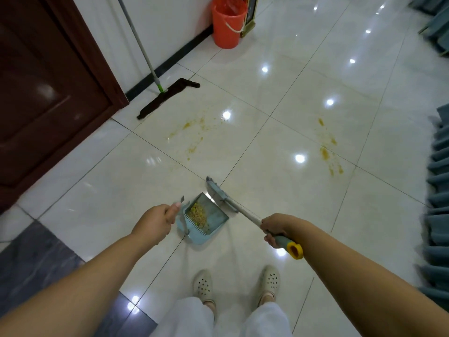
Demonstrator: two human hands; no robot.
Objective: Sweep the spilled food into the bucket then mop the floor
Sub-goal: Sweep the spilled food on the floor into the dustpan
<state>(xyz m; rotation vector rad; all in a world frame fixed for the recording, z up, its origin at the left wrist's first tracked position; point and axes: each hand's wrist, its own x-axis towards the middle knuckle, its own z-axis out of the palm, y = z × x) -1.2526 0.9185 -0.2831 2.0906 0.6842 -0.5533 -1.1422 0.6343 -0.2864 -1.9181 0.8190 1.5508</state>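
— Down by the person's feet, see it? The dustpan (202,221) sits on the floor (279,132) with a heap of yellowish food (198,214) already in it.

— And who's holding what?

— The left hand (155,221) has its fingers curled tight round the dustpan's upright handle, thumb pressed on top. The right hand (275,229) is wrapped round the broom (233,205) near its grey-and-yellow grip end; the shaft slants from that hand forward and leftward, so the brush head rests just beside the pan's open mouth.

— So where does it all go?

— Into the orange bucket (228,21), I'd judge, and that's the thing to watch: it stands well ahead against the wall, far from both hands, a little to the left of straight on. The pan's hand is on that side, which suits the carry.

— Anything in the way?

— Two smeared patches of spill (194,137) remain on the tiles, one ahead-left and another off to the right (easy to tread in, I'd think). The mop (167,94) leans on the wall beside a brown door (48,93), its dark cloth head splayed on the floor between the person and the bucket. Grey-blue curtain (439,190) folds hang along the right edge. A walk to the bucket would need to skirt the mop head.
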